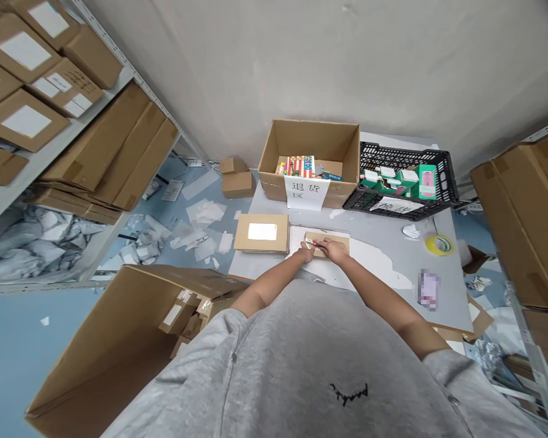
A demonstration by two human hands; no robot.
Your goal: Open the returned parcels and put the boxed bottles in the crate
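Resting right hand (334, 250) on cardboard parcel (331, 235), left hand (306, 252) at edge

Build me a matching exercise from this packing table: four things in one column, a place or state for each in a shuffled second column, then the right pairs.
Things:
1. Roll of yellow tape
2. Black plastic crate
3. Open cardboard box
4. Closed carton with white label

Places or states:
A. Paper sign on its front
B. On the table, left of the left hand
C. Holds green and white packages
D. On the table, right of the right hand

Pairs: 1-D, 2-C, 3-A, 4-B
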